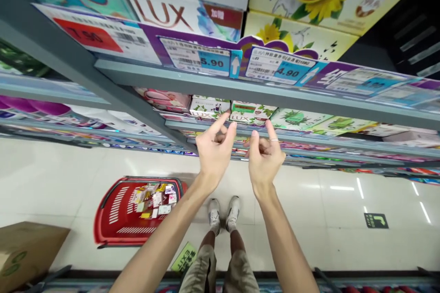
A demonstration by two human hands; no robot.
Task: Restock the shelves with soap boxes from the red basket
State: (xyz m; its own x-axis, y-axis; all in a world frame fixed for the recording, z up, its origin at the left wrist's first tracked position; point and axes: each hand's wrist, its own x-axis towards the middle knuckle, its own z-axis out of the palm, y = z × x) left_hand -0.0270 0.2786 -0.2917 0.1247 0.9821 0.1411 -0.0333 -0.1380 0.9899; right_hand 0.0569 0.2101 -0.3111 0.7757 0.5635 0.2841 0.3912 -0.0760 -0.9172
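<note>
Both of my hands reach forward to a shelf row of soap boxes. A green and white LUX soap box (250, 112) sits between my two index fingertips. My left hand (216, 146) has its index finger at the box's left edge, thumb apart, the other fingers curled. At the right edge is the index finger of my right hand (264, 158), which wears a thin ring; its thumb stands apart too. Whether the fingertips touch the box I cannot tell. A white LUX box (209, 106) is left of it, and a pale green box (297, 119) is on the right.
Just above my hands runs the grey edge of the upper shelf (220, 89), with price tags and larger soap boxes. A red basket (118, 208) holding several small boxes is on the floor at left. A cardboard carton (32, 249) stands farther left.
</note>
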